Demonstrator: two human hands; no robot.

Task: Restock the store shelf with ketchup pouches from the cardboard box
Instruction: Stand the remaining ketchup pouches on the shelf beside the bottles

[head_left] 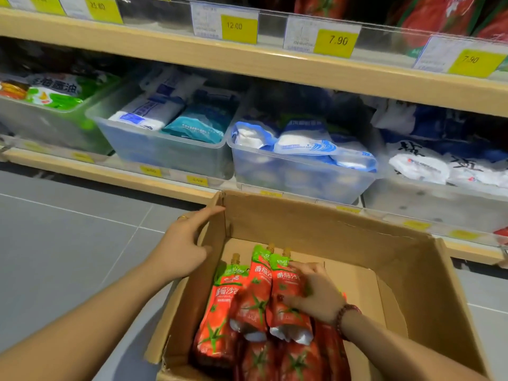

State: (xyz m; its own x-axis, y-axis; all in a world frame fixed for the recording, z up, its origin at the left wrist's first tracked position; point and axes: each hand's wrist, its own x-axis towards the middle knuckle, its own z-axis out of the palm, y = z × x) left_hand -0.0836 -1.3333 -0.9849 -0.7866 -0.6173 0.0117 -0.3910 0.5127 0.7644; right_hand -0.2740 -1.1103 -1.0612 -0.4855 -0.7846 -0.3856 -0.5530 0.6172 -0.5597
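Note:
An open cardboard box (324, 226) sits on the floor in front of the shelves. Several red and green ketchup pouches (220, 306) with gold caps lie inside it. My right hand (316, 292) is down in the box, fingers curled round the rightmost raised ketchup pouch (286, 281), with another pouch close beside it. My left hand (184, 243) rests on the box's left wall, fingers straight along the top edge, thumb against the wall. More red ketchup packs (439, 20) stand on the upper shelf at top right.
Wooden shelves (247, 59) carry yellow price tags (336, 42). On the lower shelf, clear plastic bins (170, 152) hold white and blue bags; another bin (302, 177) stands right behind the box. Grey tiled floor (68, 229) spreads to the left.

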